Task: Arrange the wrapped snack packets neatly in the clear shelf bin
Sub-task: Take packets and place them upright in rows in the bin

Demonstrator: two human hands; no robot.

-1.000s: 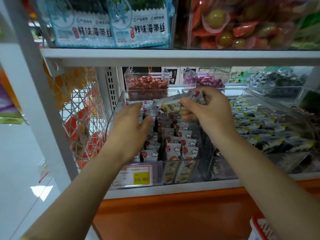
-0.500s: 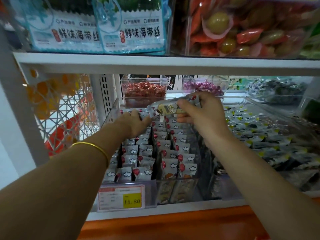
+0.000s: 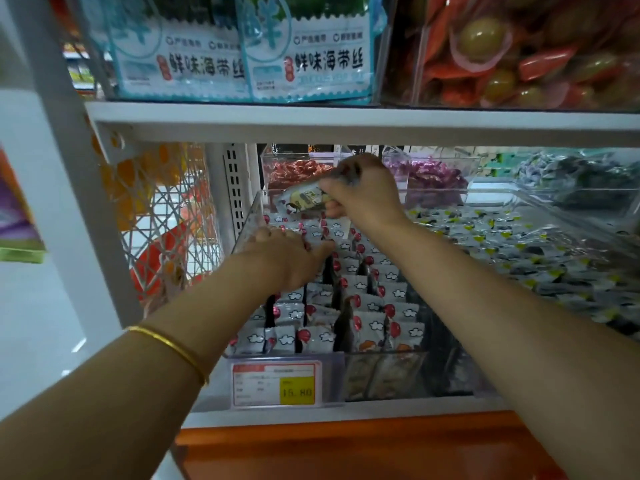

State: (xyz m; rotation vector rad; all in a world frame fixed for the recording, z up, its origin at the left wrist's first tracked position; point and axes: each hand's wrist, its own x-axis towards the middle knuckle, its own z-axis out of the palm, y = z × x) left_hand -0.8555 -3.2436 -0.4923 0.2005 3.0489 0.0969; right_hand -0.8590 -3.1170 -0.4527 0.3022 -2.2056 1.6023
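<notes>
- Standing upright in close rows, the silver-white wrapped snack packets (image 3: 363,325), printed with red balloons and white clouds, fill the clear plastic shelf bin (image 3: 250,221) from its near front wall to its far end.
- The right hand (image 3: 363,192) hangs above the far end of the bin. Its fingers and thumb are clenched round a handful of silver-wrapped packets (image 3: 304,199), how many I cannot tell. They stick out to the left, tilted, apart from the rows below.
- The left hand (image 3: 291,258) lies on the far-left rows just beside the bin's left wall, its back toward the camera and its fingers bent down among the packet tops. Whether they grasp one cannot be told.
- A thin gold bangle (image 3: 173,348) circles the left forearm.
- A red-and-white price label (image 3: 277,384) with a yellow patch reading 15.80 sits on the left part of the bin's near front wall.
- Just to the right, a second clear bin (image 3: 491,192) holds loose grey packets with yellow marks (image 3: 519,258).
- Farther back stand a small clear tub (image 3: 266,168) of red-wrapped sweets (image 3: 298,173) and, to its right, another clear tub (image 3: 450,157) of purple-wrapped sweets (image 3: 429,176).
- The white metal shelf (image 3: 346,124) above carries blue-and-white printed bags (image 3: 304,60) and, to their right, a clear box (image 3: 401,64) of orange-red and green wrapped pieces (image 3: 519,64).
- A white wire mesh panel (image 3: 162,216) closes the left side.
- An orange base (image 3: 346,448) runs below the near shelf edge.
</notes>
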